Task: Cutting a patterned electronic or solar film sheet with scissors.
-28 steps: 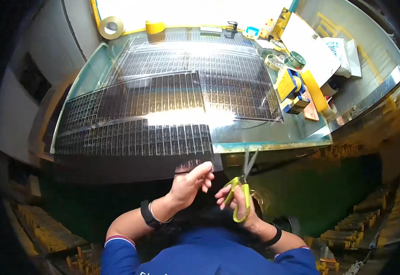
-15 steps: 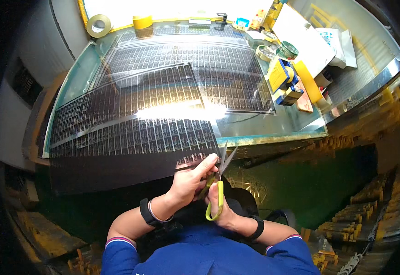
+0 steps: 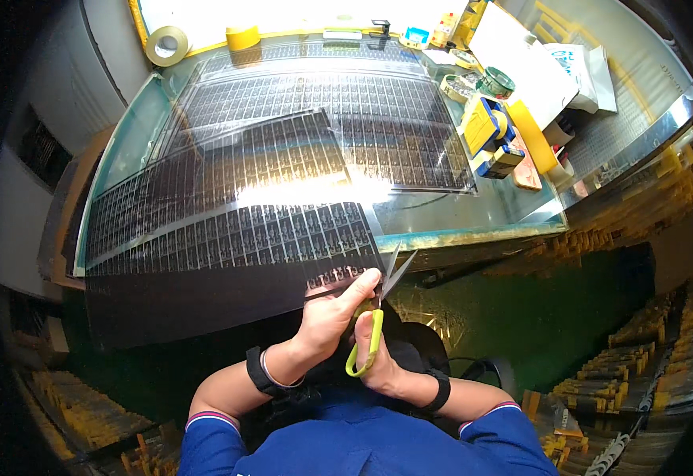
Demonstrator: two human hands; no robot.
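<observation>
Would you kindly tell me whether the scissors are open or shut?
Open: the scissors in the right hand have blades parted in a V.

Blue lettering (image 3: 560, 55) marks a crumpled white bag (image 3: 583, 89) at upper right, while a dark film sheet (image 3: 283, 238) across the glass-topped table (image 3: 433, 239) carries printed rows too small to read.

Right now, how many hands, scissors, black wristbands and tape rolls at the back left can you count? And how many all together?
Left hand and right hand: 2
Green-handled scissors: 1
Left wristband and right wristband: 2
Tan roll and yellow roll: 2
Total: 7
</observation>
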